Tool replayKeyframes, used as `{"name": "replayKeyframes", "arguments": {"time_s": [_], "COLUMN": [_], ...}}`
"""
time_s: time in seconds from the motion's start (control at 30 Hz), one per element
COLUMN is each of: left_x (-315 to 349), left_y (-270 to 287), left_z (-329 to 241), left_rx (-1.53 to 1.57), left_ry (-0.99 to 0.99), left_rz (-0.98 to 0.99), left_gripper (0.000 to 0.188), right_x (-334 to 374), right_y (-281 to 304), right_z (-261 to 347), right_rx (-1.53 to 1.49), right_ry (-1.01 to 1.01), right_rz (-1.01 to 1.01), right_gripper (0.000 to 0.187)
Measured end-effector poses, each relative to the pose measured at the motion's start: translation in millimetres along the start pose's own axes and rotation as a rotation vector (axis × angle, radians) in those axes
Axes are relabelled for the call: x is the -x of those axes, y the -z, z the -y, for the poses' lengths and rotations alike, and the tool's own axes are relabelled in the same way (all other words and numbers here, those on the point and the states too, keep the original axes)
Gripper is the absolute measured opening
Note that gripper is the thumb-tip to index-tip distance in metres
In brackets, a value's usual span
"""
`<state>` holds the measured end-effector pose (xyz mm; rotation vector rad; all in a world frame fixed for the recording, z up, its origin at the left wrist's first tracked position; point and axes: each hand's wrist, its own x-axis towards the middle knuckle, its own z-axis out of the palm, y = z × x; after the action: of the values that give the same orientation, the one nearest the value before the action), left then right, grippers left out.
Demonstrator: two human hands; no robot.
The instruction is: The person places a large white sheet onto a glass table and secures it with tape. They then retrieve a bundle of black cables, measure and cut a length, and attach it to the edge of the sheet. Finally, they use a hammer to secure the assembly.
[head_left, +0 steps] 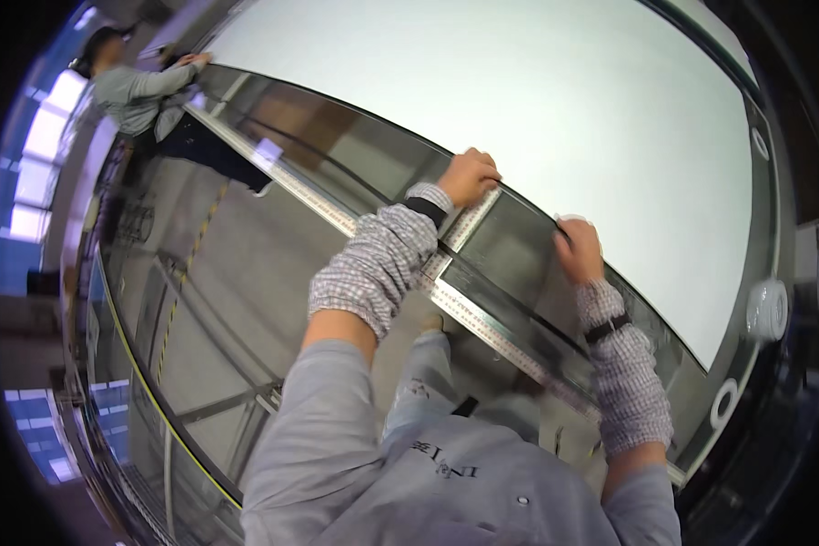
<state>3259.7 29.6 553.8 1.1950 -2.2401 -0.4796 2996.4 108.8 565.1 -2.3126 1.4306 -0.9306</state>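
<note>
A large white panel [555, 100] with a thin dark edge stretches across the upper middle of the head view. My left hand [470, 177] is closed on its near edge, fingers curled over the top. Farther right along the same edge, my right hand [580, 249] grips the panel too, its thumb side partly hidden against the rim. Below the panel runs a metal rail [491, 332] with a patterned pale strip. A short crosspiece [471, 221] meets it just under my left hand. Both my forearms wear checked sleeve covers.
At the far left a person in grey [132, 96] has both hands at the panel's far corner. White tape rolls [767, 310] and a white ring [724, 403] sit along the right side. Metal frame bars [218, 405] and a yellow-edged rail [146, 378] lie to the left.
</note>
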Motion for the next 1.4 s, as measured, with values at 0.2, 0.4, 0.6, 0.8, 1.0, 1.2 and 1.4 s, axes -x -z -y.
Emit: {"name": "replayKeyframes", "arguments": {"time_s": [0.2,0.4,0.6,0.8,1.0,1.2,1.4], "left_x": [-20,-25,-36,-40,-35,-33,-28], "left_y": [-6,-20,-22,-15,-5,-10,-14], "left_z": [16,4,12,27,32,23,13], "left_rx": [0.132,0.256,0.257,0.36,0.314,0.213,0.13], "left_ry": [-0.116,-0.136,-0.095,-0.192,-0.098,-0.07,-0.025], "left_rz": [0.169,0.266,0.376,0.275,0.258,0.204,0.159], "left_gripper": [0.017,0.007,0.004,0.006,0.009,0.011,0.009], "right_x": [-37,-38,-42,-43,-42,-41,-40], "right_y": [-70,-63,-61,-64,-68,-70,-72], "right_z": [30,23,20,16,18,16,13], "right_rx": [0.217,0.066,0.043,-0.036,-0.068,-0.059,-0.054], "right_ry": [-0.274,-0.282,-0.308,-0.385,-0.401,-0.386,-0.404], "right_rz": [-0.17,-0.17,-0.073,-0.17,-0.254,-0.309,-0.337], "right_gripper": [0.021,0.014,0.008,0.006,0.003,0.002,0.004]}}
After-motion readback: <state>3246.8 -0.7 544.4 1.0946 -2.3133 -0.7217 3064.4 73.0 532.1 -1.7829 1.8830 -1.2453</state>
